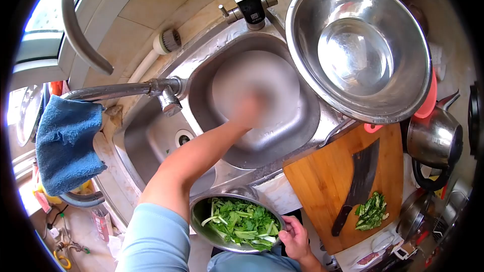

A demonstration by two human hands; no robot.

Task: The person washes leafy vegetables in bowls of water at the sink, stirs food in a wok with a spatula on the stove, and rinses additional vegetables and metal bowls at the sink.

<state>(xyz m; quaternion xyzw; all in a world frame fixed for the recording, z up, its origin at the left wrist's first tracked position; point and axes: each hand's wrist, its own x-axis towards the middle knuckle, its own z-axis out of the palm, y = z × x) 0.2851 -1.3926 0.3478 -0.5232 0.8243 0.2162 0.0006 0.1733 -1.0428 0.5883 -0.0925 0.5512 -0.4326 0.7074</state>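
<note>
My left hand (253, 107) reaches down into the right basin of the steel sink (307, 126). Its fingers are smeared, over a pale round blurred patch (242, 78), so what they touch is unclear. At the sink's front edge, close to my body, my right hand (296, 239) grips the rim of a metal bowl (198, 217). Chopped leafy greens (242, 221) fill this bowl, which tilts a little. To the right lie a wooden cutting board (317, 179), a dark-bladed kitchen knife (364, 171) and a small pile of cut greens (372, 211).
A large steel basin (312, 60) overhangs the sink's right side. The faucet (169, 103) stands between both sink basins, with a second tap (250, 7) behind. A blue cloth (70, 141) hangs at left; a brush (169, 41) lies behind the sink. A kettle (433, 138) stands at right.
</note>
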